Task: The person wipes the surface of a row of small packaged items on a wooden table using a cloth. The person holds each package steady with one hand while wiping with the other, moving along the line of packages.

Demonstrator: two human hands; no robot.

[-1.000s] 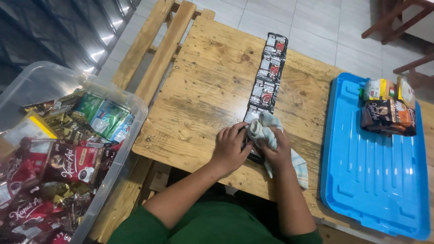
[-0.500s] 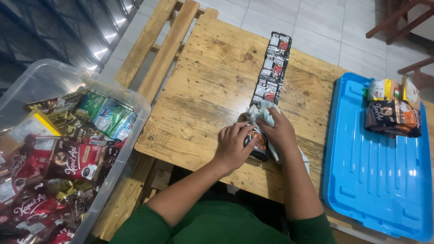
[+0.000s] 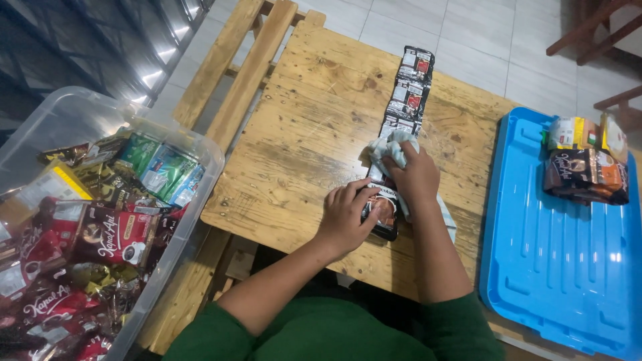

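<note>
Both forearms are reaching forward in green sleeves pushed up near the elbows, the left hand (image 3: pixel 348 217) pressing down flat with fingers spread, the right hand (image 3: pixel 416 179) curling palm-down just beside and slightly ahead of it.

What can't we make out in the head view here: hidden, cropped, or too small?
- Strip of dark sachets: its middle is hidden under the cloth and right hand; the near end is partly under the left hand.
- Clear plastic bin: cut off by the left and bottom edges; lower packets buried.
- Blue tray: cropped at the right and bottom edges.
- Packets on the tray: count unclear, bunched together.
</note>
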